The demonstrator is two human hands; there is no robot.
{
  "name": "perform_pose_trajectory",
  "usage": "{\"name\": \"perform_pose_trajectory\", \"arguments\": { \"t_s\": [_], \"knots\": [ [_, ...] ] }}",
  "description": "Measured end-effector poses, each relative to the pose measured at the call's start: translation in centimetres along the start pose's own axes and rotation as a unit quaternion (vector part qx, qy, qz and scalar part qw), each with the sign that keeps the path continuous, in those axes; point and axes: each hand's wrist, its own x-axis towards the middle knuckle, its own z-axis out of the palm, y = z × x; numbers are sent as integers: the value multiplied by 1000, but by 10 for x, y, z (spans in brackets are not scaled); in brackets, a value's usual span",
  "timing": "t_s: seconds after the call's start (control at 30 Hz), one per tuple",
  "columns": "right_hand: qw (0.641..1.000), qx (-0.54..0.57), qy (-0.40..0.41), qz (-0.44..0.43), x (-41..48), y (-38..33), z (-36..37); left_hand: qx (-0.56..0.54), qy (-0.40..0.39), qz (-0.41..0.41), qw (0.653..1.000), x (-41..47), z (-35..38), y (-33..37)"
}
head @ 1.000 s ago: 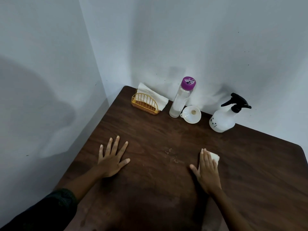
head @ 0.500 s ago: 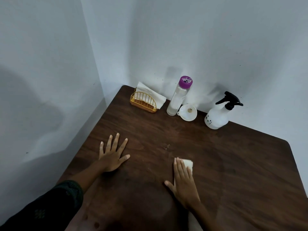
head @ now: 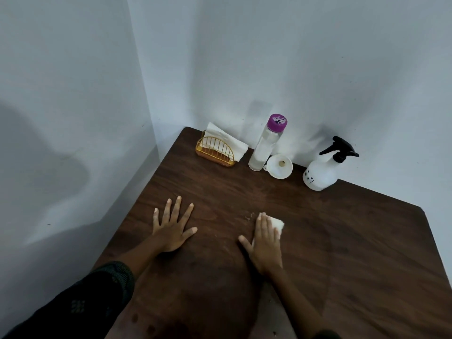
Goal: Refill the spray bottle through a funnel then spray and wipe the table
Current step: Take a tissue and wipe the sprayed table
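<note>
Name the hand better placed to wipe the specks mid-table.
Right. The right hand presses the white tissue flat on the table, with the specks just beside it. The left hand lies spread on the wood, holding nothing, farther from them.

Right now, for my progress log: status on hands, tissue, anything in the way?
Left hand flat on table, open. Right hand flat, pressing white tissue down. Spray bottle and funnel parked by back wall, nothing blocking the wipe.
</note>
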Motion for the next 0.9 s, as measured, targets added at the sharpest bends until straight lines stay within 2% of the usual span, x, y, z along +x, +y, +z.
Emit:
{"name": "perform_pose_trajectory", "arguments": {
  "t_s": [0.13,0.23,0.3,0.37,0.53,0.63,0.77,0.9],
  "knots": [
    [998,-12,-25,-63,-37,-26,24,-3,-6,3,1000,0,-2,0],
    [996,-18,-27,-83,-86,-14,39,-2,-12,7,1000,0,-2,-1],
    [996,-9,16,-84,-111,6,36,4,-10,5,1000,0,-1,0],
    [996,3,52,-66,-116,25,27,6,-7,3,1000,1,0,-1],
    [997,-3,9,70,-71,46,12,9,-9,4,1000,2,2,-1],
    [995,14,17,93,-26,33,5,10,-9,4,1000,2,2,-1],
    [998,28,3,52,18,-13,2,4,-13,8,1000,1,-1,-2],
    [998,1,-27,-54,8,-50,20,-3,-19,11,1000,0,-3,-2]
  ]
}}
